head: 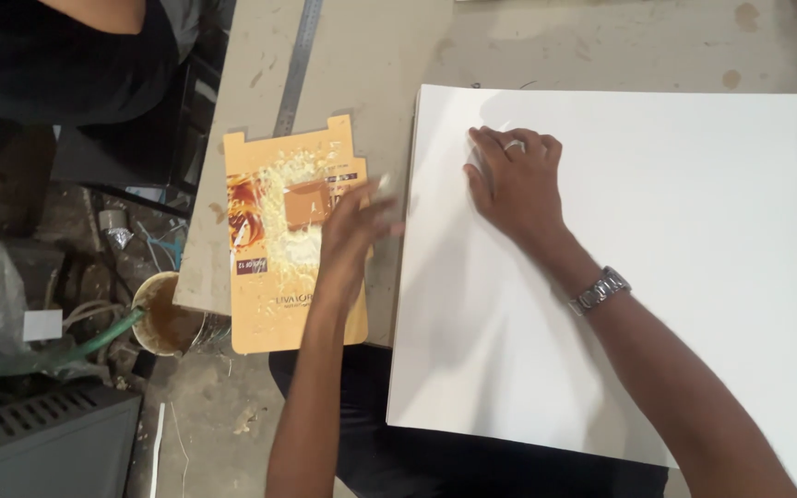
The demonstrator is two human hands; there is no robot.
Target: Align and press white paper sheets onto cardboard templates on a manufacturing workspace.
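- While the large white sheet point(657, 277) lies flat on the workbench point(371, 55), its upper left part is pressed by the right hand point(514, 180), open and palm down.
- A small pale object point(383, 187), blurred, is pinched in the left hand point(354, 231), just left of the sheet's edge.
- Beneath that hand, a glue-smeared orange card point(279, 304) is seen.
- A steel ruler point(297, 69) lies beyond; a bucket point(163, 318) stands below the bench.

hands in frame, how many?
2. The left hand, blurred, is over the orange flattened carton; the right hand lies flat on the white sheet. A second person at top left shows no hands.
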